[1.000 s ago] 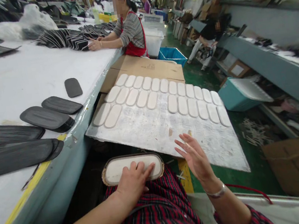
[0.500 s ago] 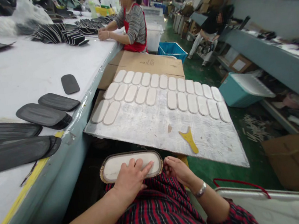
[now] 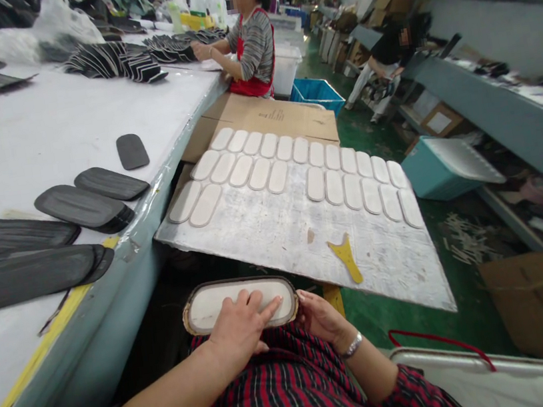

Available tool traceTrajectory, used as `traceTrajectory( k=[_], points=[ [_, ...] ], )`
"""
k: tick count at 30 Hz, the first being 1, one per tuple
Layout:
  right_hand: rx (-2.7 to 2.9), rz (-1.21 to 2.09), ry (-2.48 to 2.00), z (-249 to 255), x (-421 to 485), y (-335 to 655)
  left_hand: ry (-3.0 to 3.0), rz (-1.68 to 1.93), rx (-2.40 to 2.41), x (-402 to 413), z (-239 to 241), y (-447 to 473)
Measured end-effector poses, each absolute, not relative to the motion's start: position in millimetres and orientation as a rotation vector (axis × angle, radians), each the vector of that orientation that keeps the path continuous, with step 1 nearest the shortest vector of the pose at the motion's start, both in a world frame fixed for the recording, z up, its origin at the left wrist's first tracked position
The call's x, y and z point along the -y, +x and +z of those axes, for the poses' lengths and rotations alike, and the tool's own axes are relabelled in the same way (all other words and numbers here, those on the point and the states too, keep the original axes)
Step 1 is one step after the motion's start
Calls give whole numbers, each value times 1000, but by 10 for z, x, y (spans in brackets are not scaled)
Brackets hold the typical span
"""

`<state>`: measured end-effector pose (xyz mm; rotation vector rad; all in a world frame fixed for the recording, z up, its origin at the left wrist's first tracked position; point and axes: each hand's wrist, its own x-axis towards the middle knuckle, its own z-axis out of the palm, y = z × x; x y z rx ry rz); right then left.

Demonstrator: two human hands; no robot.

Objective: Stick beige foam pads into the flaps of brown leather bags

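A long oval panel [image 3: 204, 312], pale on its face with a dark, rough-looking rim, lies across my lap. My left hand [image 3: 240, 319] rests on top of it, palm down and index finger stretched toward the right end, pressing without wrapping round it. At that right end my right hand [image 3: 317, 315] pinches the rim between thumb and fingertips. Beyond the panel, a board [image 3: 255, 232] carries rows of similar pale oval pieces [image 3: 276, 177]. A yellow forked tool [image 3: 346, 260] lies near the board's close edge.
On the left, a white table [image 3: 57, 119] bears dark oval pieces [image 3: 29, 279] in piles. A co-worker [image 3: 255, 51] in a red apron sits at its far side; another person [image 3: 389, 55] is at back right. A teal bin [image 3: 441, 166] and a cardboard box [image 3: 542, 300] stand right.
The view has shifted slightly. My right hand has turned a little, its fingertips now closer against the panel's right end. My left hand keeps its place on the panel.
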<state>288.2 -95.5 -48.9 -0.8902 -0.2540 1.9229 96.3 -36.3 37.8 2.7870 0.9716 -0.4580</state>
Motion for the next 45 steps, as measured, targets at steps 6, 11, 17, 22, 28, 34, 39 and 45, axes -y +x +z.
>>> traceTrajectory(
  k=[6, 11, 17, 22, 28, 34, 39, 45],
  points=[
    [363, 1957, -961, -591, 871, 2887, 2764, -491, -933, 295, 372, 963],
    [464, 1972, -1108, -483, 733, 2962, 2750, -438, -951, 278, 332, 966],
    [794, 1923, -1529, -149, 641, 2998, 2620, -293, -1023, 382, 445, 903],
    [790, 1976, -1534, -135, 631, 2992, 1957, 384, -992, 455, 470, 217],
    [739, 2060, -1452, -137, 628, 3001, 725, 985, -1281, 274, -122, -473],
    [694, 2118, -1393, -171, 622, 3053, 750, 689, -1103, 55, -287, -333],
    [934, 1873, -1580, -176, 634, 2970, 1265, 298, -1232, -176, -126, -505],
    [1386, 1358, -1553, -211, 587, 3027, 2094, 340, -1261, -422, 96, -260]
  ],
)
